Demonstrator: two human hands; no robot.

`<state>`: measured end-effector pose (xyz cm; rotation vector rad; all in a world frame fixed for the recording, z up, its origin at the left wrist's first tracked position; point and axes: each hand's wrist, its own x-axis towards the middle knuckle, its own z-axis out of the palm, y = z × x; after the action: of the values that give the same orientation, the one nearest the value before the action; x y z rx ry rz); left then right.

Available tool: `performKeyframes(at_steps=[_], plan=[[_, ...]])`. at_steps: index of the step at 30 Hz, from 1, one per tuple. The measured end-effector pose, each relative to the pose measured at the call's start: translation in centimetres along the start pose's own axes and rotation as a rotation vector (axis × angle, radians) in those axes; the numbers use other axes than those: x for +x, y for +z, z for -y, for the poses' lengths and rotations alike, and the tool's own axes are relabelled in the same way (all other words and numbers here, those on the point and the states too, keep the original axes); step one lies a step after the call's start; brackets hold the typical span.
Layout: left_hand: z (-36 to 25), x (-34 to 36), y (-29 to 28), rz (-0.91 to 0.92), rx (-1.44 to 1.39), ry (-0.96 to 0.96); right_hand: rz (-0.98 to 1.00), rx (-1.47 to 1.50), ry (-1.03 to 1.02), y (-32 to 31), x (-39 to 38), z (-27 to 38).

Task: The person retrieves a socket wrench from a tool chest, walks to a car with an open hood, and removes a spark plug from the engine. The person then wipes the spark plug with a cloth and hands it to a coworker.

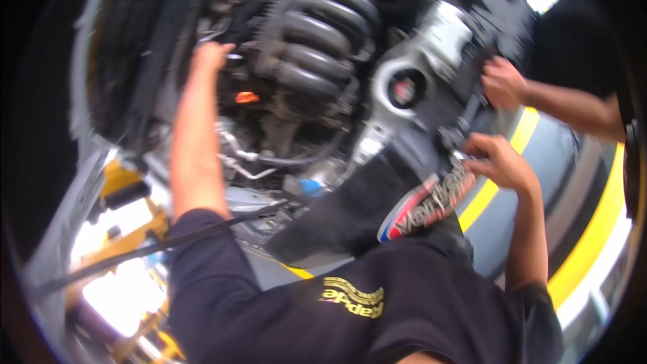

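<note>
My left arm stretches into a car's engine bay, and my left hand (211, 58) is at its left side, beside the ribbed black intake manifold (317, 37). Its blurred fingers look curled; what they hold, if anything, is hidden. An orange cap (247, 97) lies just below that hand. My right hand (500, 160) is at the right front edge, over a dark fender cover (350, 209) with a red, white and blue emblem. Thumb and fingers pinch together there, at a small shiny part that is too blurred to name.
A co-worker's closed hand (504, 83) reaches in from the right, just above my right hand. A grey metal housing with a round opening (402, 89) sits between manifold and cover. A thin dark rod (162, 245) crosses my left sleeve. Yellow stripes (522, 131) mark the floor.
</note>
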<state>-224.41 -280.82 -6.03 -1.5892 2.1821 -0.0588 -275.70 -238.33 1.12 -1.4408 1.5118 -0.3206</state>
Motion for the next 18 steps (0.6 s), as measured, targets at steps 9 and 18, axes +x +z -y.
performKeyframes(at_steps=[9, 18], plan=[[2.1, 0.2, 3.9, -0.294, -0.252, -0.183, -0.395, -0.491, -0.178, 2.7, 5.4, -0.5], [-1.3, -2.0, 0.1, -0.148, -0.535, -0.406, -0.492, -0.493, -0.124, 3.4, 3.4, -2.1]])
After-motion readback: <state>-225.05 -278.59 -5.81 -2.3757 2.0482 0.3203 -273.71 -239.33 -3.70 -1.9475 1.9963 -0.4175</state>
